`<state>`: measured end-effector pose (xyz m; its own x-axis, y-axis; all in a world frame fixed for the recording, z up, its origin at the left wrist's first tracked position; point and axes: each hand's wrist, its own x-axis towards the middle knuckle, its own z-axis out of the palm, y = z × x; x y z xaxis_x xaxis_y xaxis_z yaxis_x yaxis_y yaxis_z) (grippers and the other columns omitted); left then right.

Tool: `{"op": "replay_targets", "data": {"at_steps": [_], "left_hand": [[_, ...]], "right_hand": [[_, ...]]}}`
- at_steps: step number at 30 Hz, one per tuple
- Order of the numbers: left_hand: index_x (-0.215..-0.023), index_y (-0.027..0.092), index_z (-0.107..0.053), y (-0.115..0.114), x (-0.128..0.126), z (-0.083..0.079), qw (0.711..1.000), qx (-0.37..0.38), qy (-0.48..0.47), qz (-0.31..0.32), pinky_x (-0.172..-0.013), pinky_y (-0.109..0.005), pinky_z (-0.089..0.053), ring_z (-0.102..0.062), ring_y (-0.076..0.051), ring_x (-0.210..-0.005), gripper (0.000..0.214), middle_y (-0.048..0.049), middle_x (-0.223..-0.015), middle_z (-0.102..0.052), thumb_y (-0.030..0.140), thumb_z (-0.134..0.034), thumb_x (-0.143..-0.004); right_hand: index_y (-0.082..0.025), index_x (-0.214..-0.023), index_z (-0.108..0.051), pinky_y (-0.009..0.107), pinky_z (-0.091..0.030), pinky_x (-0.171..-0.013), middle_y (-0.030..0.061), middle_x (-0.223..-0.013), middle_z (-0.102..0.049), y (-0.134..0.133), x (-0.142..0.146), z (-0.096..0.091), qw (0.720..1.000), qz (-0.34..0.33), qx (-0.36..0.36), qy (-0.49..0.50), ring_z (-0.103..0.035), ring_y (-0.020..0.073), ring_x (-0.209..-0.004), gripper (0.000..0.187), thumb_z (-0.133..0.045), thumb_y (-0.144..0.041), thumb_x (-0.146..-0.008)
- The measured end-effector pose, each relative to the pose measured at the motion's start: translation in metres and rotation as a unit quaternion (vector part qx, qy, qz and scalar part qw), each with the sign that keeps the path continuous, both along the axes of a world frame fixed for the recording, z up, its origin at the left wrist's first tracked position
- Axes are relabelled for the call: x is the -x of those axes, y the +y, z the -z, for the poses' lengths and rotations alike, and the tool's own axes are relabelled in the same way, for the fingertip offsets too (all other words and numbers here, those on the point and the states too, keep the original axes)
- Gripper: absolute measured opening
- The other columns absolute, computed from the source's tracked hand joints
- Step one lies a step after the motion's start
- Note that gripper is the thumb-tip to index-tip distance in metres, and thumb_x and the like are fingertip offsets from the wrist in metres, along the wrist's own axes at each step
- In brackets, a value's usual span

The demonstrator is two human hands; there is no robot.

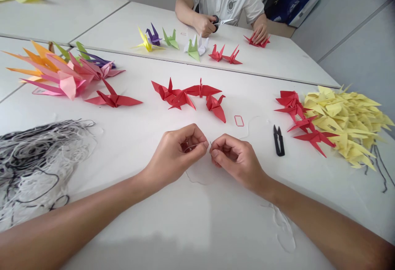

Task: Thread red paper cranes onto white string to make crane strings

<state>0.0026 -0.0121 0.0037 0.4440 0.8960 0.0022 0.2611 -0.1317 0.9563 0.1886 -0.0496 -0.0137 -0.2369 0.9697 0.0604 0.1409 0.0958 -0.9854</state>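
Observation:
My left hand (182,148) is closed in a pinch on a thin white thread (197,183), which loops below it over the table. Fingertip to fingertip with it, a small gap apart, my right hand (236,159) pinches a thin sliver that looks like a needle, its tip just showing. Beyond both hands lie several red paper cranes (182,98). A pair of black thread snips (278,140) rests to the right of my right hand. More white thread (283,229) curls beneath my right forearm.
A tangle of black and white cords (37,167) covers the left side. Pink and orange cranes (66,77) are heaped behind it. At right, red cranes (314,134) border a yellow crane pile (348,118). Opposite, a person (225,3) holds scissors (224,22) and touches a red crane (256,40).

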Motion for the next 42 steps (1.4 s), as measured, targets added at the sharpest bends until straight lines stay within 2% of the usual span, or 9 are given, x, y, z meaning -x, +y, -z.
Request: {"op": "replay_targets", "data": {"at_steps": [42], "left_hand": [[-0.076, 0.019, -0.058, 0.0, 0.0005, 0.0012, 0.999, -0.032, 0.015, 0.001, -0.05, -0.018, -0.038, -0.047, -0.007, -0.057, 0.012, 0.0053, -0.066, -0.059, 0.018, -0.056, -0.088]], "right_hand": [[-0.019, -0.084, -0.059, 0.024, -0.045, -0.057, -0.0022, -0.069, -0.056, -0.0005, -0.0001, -0.0014, 1.0, -0.008, 0.011, -0.002, -0.052, 0.0105, -0.061, 0.009, -0.057, -0.021, -0.092]]}}
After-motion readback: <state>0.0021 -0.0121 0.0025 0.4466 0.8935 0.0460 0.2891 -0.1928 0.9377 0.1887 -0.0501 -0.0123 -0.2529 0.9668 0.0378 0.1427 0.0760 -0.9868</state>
